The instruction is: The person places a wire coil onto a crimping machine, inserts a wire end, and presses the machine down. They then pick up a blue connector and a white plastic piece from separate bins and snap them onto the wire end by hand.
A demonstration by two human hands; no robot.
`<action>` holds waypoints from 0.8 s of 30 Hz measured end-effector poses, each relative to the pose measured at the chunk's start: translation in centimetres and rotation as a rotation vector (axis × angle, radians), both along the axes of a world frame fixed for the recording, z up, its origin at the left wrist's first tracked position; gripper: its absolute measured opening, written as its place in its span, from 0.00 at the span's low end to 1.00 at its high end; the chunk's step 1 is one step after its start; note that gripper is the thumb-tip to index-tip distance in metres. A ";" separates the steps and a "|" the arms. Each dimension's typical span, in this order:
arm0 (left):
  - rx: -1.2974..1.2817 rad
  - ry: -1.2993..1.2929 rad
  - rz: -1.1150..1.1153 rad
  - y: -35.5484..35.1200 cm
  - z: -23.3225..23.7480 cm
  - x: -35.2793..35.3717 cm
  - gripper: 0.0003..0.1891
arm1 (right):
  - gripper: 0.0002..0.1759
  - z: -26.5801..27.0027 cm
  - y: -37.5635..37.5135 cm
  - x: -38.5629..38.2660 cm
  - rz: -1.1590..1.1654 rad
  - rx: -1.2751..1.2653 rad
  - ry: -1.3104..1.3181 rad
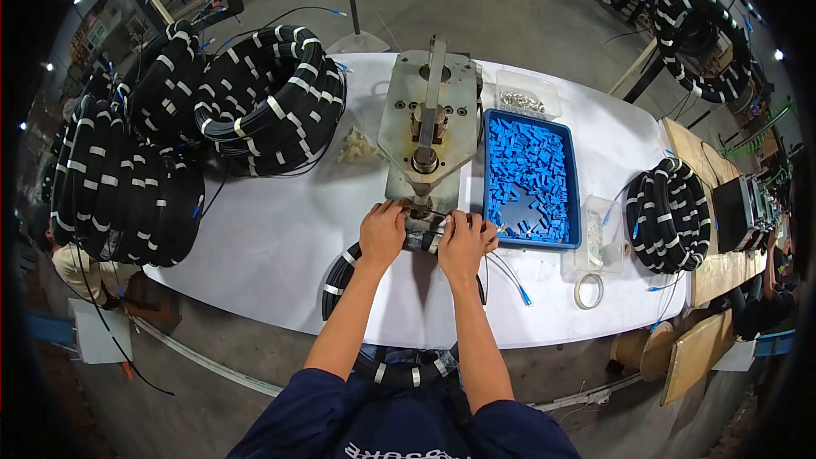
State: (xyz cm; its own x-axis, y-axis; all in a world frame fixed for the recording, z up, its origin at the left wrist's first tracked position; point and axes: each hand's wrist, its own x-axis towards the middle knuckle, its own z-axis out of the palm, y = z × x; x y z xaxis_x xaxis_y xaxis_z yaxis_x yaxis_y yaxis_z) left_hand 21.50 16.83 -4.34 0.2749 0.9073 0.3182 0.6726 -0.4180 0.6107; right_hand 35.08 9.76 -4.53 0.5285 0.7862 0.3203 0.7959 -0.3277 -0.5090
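At the foot of a metal hand press (430,119), both my hands work close together on a thin black cable. My left hand (384,234) is closed, fingertips pinching the cable left of the press's lower die. Just to the right, my right hand (463,242) has its fingers closed around the same cable. Part of the cable is hidden by fingers and the press head. Beneath my hands a black cable coil (338,279) bound with white tape hangs over the table's front edge. A cable end with a blue connector (525,297) lies right of my right hand.
Taped black cable coils (263,106) crowd the white table's (280,242) left side; another coil (669,217) sits right. A blue tray (575,195) of small blue parts stands beside the press, near clear plastic boxes (544,89) and a tape roll (588,291).
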 end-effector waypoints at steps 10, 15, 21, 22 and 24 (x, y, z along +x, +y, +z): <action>0.003 0.015 0.002 0.0 -0.2 -0.1 0.11 | 0.07 -0.1 0.0 0.0 -0.002 -0.003 0.007; 0.036 0.011 0.001 0.0 -0.4 0.0 0.10 | 0.08 0.0 0.0 0.0 0.000 -0.015 0.023; 0.018 0.009 0.009 0.0 -0.2 -0.1 0.11 | 0.08 -0.3 0.1 0.1 0.007 -0.006 0.036; 0.018 0.004 0.007 0.0 -0.2 -0.1 0.11 | 0.08 -0.3 0.0 0.1 0.008 -0.005 0.038; 0.021 -0.002 0.003 0.0 -0.1 0.0 0.11 | 0.08 -0.3 0.0 0.1 0.008 0.000 0.040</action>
